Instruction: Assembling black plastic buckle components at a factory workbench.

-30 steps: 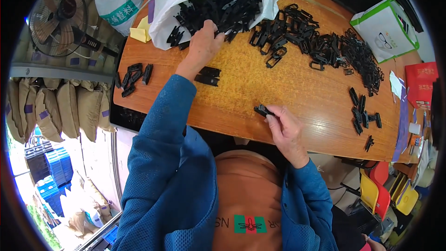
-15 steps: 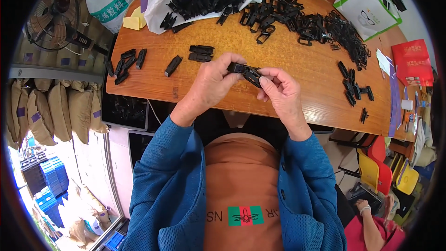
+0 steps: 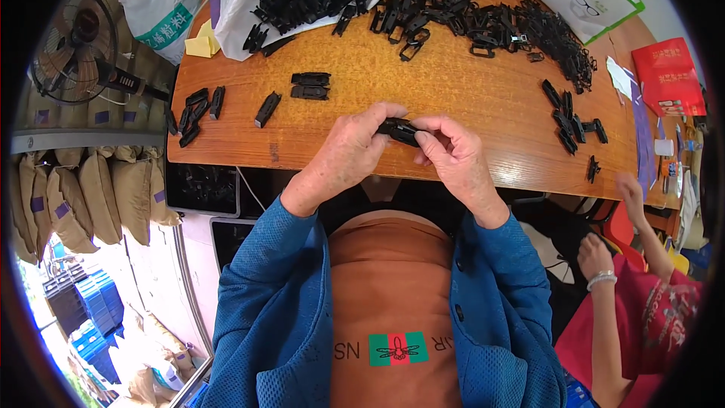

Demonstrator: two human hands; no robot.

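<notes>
Between my two hands, over the near edge of the wooden table [image 3: 340,117], is a black plastic clip-like part [image 3: 400,131]. My left hand [image 3: 349,143] pinches its left end, and my right hand [image 3: 453,153] grips its right end with thumb and fingers. The fingers cover both ends, so only the middle shows. Beyond my left hand lie two similar black parts [image 3: 310,85] side by side. A single one [image 3: 267,109] rests further left, and a small group of them [image 3: 198,109] sits near the table's left edge.
A white bag [image 3: 230,26] of loose black pieces lies open at the back. Black frames [image 3: 430,11] are heaped beside it, with thinner pieces [image 3: 563,49] to the right. More black parts [image 3: 566,117] lie at right. Another person [image 3: 627,310] in red is at my right.
The two ends of the black part have come into a straighter line, my hands closer together. The person in red has moved in at the right. My view has shifted slightly.
</notes>
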